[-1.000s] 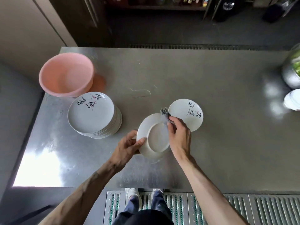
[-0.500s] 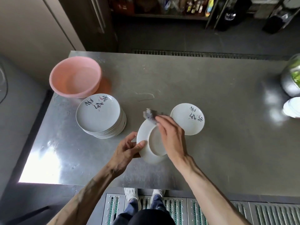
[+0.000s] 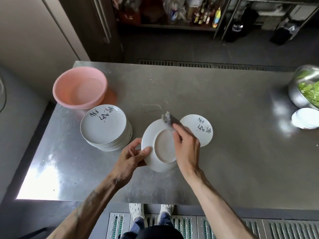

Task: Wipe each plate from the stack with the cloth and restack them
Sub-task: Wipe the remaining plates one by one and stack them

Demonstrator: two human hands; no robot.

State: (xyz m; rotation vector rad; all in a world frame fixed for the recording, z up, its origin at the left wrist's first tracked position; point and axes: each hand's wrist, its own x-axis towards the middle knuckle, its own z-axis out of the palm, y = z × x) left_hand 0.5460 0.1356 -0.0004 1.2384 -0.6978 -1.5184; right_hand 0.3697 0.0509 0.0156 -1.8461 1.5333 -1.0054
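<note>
Pinching the cloth [image 3: 167, 119], the right hand [image 3: 187, 149] wipes the plate [image 3: 154, 135] gripped by the left hand [image 3: 129, 158]. A lone plate [image 3: 202, 130] lies just right.

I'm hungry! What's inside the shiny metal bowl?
Green leaves lie in the bowl. Anything under them is covered, and the picture's edge cuts off the bowl's right side.
</note>
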